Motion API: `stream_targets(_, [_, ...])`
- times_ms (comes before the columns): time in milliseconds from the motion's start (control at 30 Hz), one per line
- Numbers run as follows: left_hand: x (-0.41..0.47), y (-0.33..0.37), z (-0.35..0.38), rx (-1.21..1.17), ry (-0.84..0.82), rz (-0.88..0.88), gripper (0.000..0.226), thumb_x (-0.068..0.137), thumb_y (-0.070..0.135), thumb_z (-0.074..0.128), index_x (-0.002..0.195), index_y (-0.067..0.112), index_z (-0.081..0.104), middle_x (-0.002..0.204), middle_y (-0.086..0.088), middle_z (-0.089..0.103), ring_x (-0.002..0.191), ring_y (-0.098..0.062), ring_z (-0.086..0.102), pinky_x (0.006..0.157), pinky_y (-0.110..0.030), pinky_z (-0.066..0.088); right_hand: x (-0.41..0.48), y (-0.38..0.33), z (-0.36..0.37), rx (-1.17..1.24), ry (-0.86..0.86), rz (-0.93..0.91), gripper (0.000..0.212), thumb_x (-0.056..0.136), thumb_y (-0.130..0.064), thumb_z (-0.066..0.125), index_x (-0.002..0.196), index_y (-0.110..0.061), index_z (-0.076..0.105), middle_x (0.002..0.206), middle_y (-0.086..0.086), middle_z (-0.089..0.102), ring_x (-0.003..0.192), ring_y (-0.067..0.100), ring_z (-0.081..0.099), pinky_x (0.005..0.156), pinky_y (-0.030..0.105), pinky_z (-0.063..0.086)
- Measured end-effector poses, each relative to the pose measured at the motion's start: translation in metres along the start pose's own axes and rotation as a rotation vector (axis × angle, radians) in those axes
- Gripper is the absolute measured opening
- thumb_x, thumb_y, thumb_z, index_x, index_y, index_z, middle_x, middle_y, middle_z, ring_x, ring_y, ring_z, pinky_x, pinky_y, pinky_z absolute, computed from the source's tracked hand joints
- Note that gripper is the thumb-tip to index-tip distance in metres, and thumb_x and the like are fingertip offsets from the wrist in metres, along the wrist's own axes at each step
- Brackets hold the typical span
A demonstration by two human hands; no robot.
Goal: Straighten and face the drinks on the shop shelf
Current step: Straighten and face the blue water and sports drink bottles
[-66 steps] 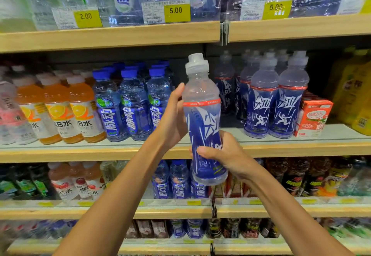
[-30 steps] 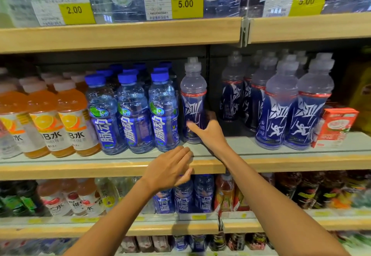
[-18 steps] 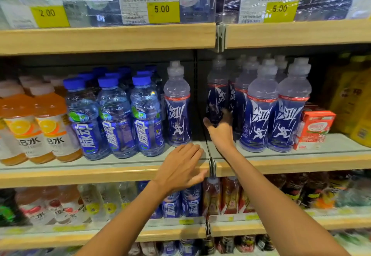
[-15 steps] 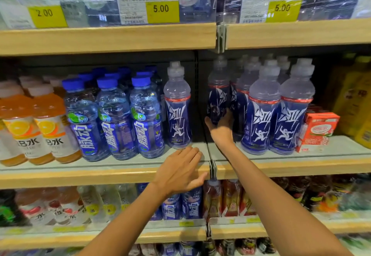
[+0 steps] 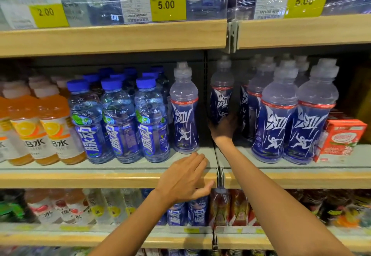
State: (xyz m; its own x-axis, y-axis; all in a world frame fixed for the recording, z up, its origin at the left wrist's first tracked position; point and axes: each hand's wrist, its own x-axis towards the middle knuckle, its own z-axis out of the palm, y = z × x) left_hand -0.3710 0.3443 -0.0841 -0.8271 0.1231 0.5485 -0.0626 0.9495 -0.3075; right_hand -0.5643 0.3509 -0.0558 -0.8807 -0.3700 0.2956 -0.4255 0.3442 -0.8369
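A blue-labelled sports bottle with a grey cap [image 5: 184,113] stands upright on the middle shelf [image 5: 120,177], label facing out. Deep in the shelf, my right hand [image 5: 222,128] grips the lower part of another such bottle [image 5: 221,93] that stands further back. My left hand [image 5: 185,177] hovers open over the shelf's front edge, fingers straight, holding nothing. Two more of these bottles [image 5: 277,119] [image 5: 313,119] stand at the front on the right, with several behind them.
Blue-capped water bottles [image 5: 118,123] and orange drinks [image 5: 54,129] fill the left of the shelf. A red carton [image 5: 341,137] stands at the right. Price tags [image 5: 167,5] hang on the shelf above. Lower shelves hold more drinks [image 5: 96,207].
The bottle I held in both hands now stands on the shelf beside the water bottles. My right hand moved right and closed round a bottle further back; my left hand stays open at the shelf edge.
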Motion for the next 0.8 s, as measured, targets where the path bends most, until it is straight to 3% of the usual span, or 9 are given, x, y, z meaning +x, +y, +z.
stream_targets(133, [-0.001,0.000,0.000,-0.013,-0.007,-0.013,0.049,0.092,0.050,0.039,0.098,0.007,0.064,0.096,-0.006,0.065,0.081,-0.019,0.060,0.061,-0.030,0.053,0.008,0.004,0.000,0.134,-0.049,-0.027,0.080,0.086,-0.019,0.070,0.143,0.009,0.021,0.142,0.025,0.042,0.130,0.035,0.043,0.104,0.033,0.032])
stream_targets(233, [-0.001,0.000,0.000,-0.015,-0.014,-0.019,0.050,0.092,0.050,0.038,0.098,0.007,0.064,0.097,-0.007,0.065,0.083,-0.020,0.061,0.062,-0.031,0.053,0.010,0.004,-0.003,0.209,-0.074,-0.019,0.068,0.083,-0.011,0.072,0.137,0.009,0.036,0.136,0.022,0.051,0.125,0.034,0.049,0.104,0.037,0.037])
stream_targets(367, [-0.001,0.002,-0.001,-0.024,-0.022,-0.016,0.049,0.093,0.050,0.038,0.097,0.008,0.063,0.096,-0.006,0.064,0.081,-0.020,0.059,0.062,-0.032,0.053,0.003,0.004,-0.010,0.247,-0.056,0.024,0.070,0.078,-0.011,0.075,0.135,0.006,0.037,0.130,0.019,0.056,0.120,0.032,0.054,0.101,0.034,0.042])
stream_targets(500, [-0.002,0.002,0.001,-0.024,-0.018,-0.011,0.049,0.094,0.049,0.037,0.099,0.007,0.062,0.097,-0.007,0.064,0.081,-0.020,0.059,0.061,-0.033,0.053,-0.014,0.003,-0.025,0.186,-0.031,0.081,0.066,0.072,-0.022,0.079,0.123,0.002,0.044,0.112,0.017,0.064,0.096,0.030,0.064,0.078,0.027,0.052])
stream_targets(567, [-0.004,0.002,0.001,-0.020,-0.025,-0.016,0.049,0.094,0.048,0.036,0.099,0.007,0.062,0.098,-0.007,0.064,0.082,-0.021,0.060,0.061,-0.034,0.053,-0.030,0.002,-0.032,0.244,0.004,0.025,0.067,0.070,-0.017,0.081,0.121,0.003,0.043,0.105,0.016,0.065,0.077,0.019,0.062,0.060,0.011,0.049])
stream_targets(600, [-0.004,0.002,0.000,-0.024,-0.038,-0.021,0.049,0.094,0.048,0.037,0.099,0.007,0.062,0.098,-0.008,0.064,0.083,-0.021,0.060,0.062,-0.034,0.054,-0.037,0.002,-0.037,0.257,0.034,-0.009,0.066,0.068,-0.016,0.082,0.119,0.004,0.044,0.101,0.015,0.066,0.076,0.020,0.061,0.059,0.011,0.048])
stream_targets(700, [-0.002,0.002,-0.005,-0.062,-0.106,-0.043,0.049,0.094,0.048,0.036,0.102,0.007,0.062,0.102,-0.007,0.063,0.088,-0.023,0.059,0.068,-0.036,0.053,-0.060,0.001,-0.053,0.231,0.040,-0.051,0.060,0.065,-0.024,0.081,0.109,-0.003,0.046,0.089,0.007,0.063,0.088,0.027,0.059,0.074,0.033,0.050])
stream_targets(800, [0.000,0.007,-0.010,-0.158,-0.134,-0.169,0.048,0.096,0.048,0.032,0.107,0.010,0.060,0.107,-0.004,0.061,0.096,-0.021,0.057,0.073,-0.032,0.047,-0.080,0.000,-0.072,0.272,0.012,-0.063,0.062,0.065,-0.026,0.078,0.113,-0.009,0.043,0.092,-0.001,0.060,0.092,0.024,0.057,0.076,0.032,0.043])
